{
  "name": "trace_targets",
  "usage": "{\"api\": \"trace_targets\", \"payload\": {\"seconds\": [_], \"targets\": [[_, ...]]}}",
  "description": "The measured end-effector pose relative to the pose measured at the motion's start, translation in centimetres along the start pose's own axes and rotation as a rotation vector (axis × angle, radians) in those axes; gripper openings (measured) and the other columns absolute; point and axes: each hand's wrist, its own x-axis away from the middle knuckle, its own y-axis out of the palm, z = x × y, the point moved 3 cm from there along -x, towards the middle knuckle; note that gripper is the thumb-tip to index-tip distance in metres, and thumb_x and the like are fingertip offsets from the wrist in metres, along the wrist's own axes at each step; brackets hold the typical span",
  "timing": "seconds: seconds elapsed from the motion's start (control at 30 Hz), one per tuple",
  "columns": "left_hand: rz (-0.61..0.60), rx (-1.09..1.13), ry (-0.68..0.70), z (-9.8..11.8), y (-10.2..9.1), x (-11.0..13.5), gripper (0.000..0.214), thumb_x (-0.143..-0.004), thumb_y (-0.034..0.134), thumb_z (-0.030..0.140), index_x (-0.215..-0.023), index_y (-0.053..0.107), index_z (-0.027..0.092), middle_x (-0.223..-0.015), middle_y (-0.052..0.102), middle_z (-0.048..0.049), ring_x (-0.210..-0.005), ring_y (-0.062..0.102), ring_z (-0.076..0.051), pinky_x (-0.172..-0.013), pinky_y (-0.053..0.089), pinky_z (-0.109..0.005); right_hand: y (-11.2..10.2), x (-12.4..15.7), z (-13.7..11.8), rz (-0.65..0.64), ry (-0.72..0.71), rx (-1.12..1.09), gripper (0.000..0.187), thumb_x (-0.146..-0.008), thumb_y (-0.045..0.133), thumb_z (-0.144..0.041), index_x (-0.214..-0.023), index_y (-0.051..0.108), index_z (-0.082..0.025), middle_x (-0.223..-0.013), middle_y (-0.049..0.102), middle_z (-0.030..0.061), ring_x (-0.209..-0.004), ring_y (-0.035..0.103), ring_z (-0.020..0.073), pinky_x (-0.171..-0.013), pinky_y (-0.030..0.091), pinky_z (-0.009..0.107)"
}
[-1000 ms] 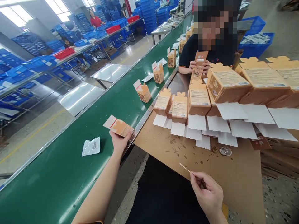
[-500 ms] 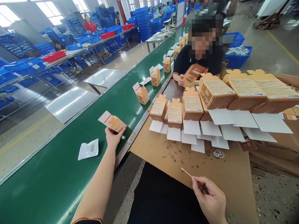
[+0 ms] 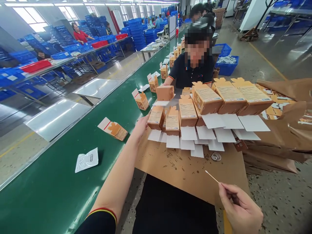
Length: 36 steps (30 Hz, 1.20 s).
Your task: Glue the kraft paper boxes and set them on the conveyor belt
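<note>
My left hand reaches to the left side of a small brown carton at the near end of the stacked cartons. Its fingertips are partly hidden at the carton, so I cannot tell whether they grip it. In my right hand a cotton swab is pinched, its white tip pointing up and left over the cardboard-covered table. An open-topped carton stands tilted on the green conveyor belt. A silver sachet lies on the belt closer to me.
More cartons and sachets line the belt farther off. Opposite, a co-worker has an arm out behind a brown carton. Larger cartons with white flaps pile up on the table. A small clear dish sits before them.
My left hand has left the carton on the belt and moved right to the stacked cartons. The co-worker's carton has shifted toward the belt. My right hand still has the swab.
</note>
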Motion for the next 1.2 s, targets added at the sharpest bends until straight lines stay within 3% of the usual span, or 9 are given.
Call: {"api": "trace_targets", "payload": {"seconds": [0.13, 0.27, 0.43, 0.57, 0.67, 0.83, 0.93, 1.07, 1.2], "targets": [[-0.133, -0.047, -0.061, 0.8, 2.1, 0.2, 0.052, -0.084, 0.088, 0.062, -0.115, 0.082, 0.020, -0.116, 0.088, -0.0144, -0.113, 0.080, -0.037, -0.093, 0.062, -0.043, -0.7, -1.1, -0.2, 0.042, -0.097, 0.020, 0.018, -0.102, 0.090, -0.034, -0.088, 0.087, -0.023, -0.070, 0.081, 0.0036, -0.049, 0.068, 0.0169, -0.048, 0.061, 0.029], [-0.144, 0.171, 0.007, -2.1, -1.3, 3.2, 0.064, -0.075, 0.095, 0.064, -0.119, 0.083, 0.019, -0.114, 0.088, -0.0115, -0.115, 0.082, -0.036, -0.099, 0.064, -0.044, -1.9, -2.9, 1.6, 0.136, -0.074, 0.161, 0.026, -0.105, 0.085, -0.039, -0.085, 0.086, -0.023, -0.069, 0.080, 0.0042, -0.050, 0.068, 0.0171, -0.051, 0.060, 0.030], [-0.207, 0.425, -0.114, -8.0, -4.9, 9.3, 0.079, -0.063, 0.108, 0.051, -0.132, 0.082, 0.022, -0.143, 0.085, -0.0158, -0.135, 0.079, -0.044, -0.108, 0.068, -0.052, -0.6, -6.0, 4.3, 0.003, 0.012, 0.303, 0.044, -0.108, 0.072, -0.057, -0.081, 0.082, -0.023, -0.065, 0.076, 0.0036, -0.053, 0.068, 0.0174, -0.057, 0.058, 0.029], [-0.273, 0.437, -0.222, -11.3, -3.8, 13.6, 0.084, -0.059, 0.114, 0.050, -0.130, 0.083, 0.019, -0.143, 0.085, -0.0210, -0.138, 0.078, -0.051, -0.117, 0.065, -0.061, 1.4, -8.0, 5.4, -0.141, 0.042, 0.370, 0.053, -0.105, 0.064, -0.066, -0.073, 0.075, -0.025, -0.062, 0.072, 0.0045, -0.053, 0.064, 0.0189, -0.056, 0.052, 0.030], [-0.310, 0.438, -0.244, -12.0, -2.2, 14.6, 0.086, -0.059, 0.116, 0.052, -0.130, 0.082, 0.018, -0.143, 0.085, -0.0220, -0.141, 0.077, -0.052, -0.121, 0.063, -0.063, 1.7, -8.7, 5.9, -0.203, 0.035, 0.383, 0.055, -0.103, 0.062, -0.069, -0.069, 0.071, -0.026, -0.059, 0.069, 0.0040, -0.051, 0.062, 0.0193, -0.055, 0.049, 0.031], [-0.291, 0.382, -0.199, -11.4, -1.1, 14.2, 0.085, -0.059, 0.117, 0.053, -0.128, 0.081, 0.019, -0.144, 0.085, -0.0203, -0.144, 0.076, -0.049, -0.126, 0.060, -0.064, 1.2, -6.4, 4.4, -0.063, 0.008, 0.301, 0.036, -0.103, 0.075, -0.051, -0.082, 0.083, -0.023, -0.065, 0.075, 0.0038, -0.053, 0.067, 0.0188, -0.057, 0.055, 0.031], [-0.274, 0.361, -0.161, -11.4, -0.9, 14.0, 0.087, -0.057, 0.117, 0.053, -0.128, 0.079, 0.020, -0.142, 0.086, -0.0188, -0.140, 0.079, -0.046, -0.126, 0.059, -0.064, 3.9, -2.6, 1.1, -0.138, -0.036, 0.036, 0.020, -0.105, 0.079, -0.035, -0.091, 0.086, -0.023, -0.071, 0.079, 0.0024, -0.053, 0.068, 0.0167, -0.053, 0.056, 0.028], [-0.261, 0.349, -0.142, -11.8, -0.6, 14.0, 0.088, -0.058, 0.117, 0.054, -0.128, 0.077, 0.020, -0.142, 0.085, -0.0193, -0.138, 0.080, -0.044, -0.125, 0.060, -0.064, 10.4, 2.2, -3.3, -0.367, -0.060, -0.176, 0.025, -0.108, 0.069, -0.019, -0.086, 0.078, -0.024, -0.068, 0.072, -0.0018, -0.053, 0.064, 0.0126, -0.053, 0.053, 0.023], [-0.272, 0.314, -0.117, -12.3, -0.6, 14.0, 0.082, -0.062, 0.115, 0.051, -0.127, 0.075, 0.021, -0.139, 0.086, -0.0180, -0.135, 0.081, -0.042, -0.123, 0.061, -0.062, 14.4, 4.2, -4.4, -0.441, -0.108, -0.213, 0.029, -0.108, 0.062, -0.014, -0.082, 0.071, -0.024, -0.064, 0.063, -0.0043, -0.051, 0.057, 0.0113, -0.053, 0.049, 0.022]]}}
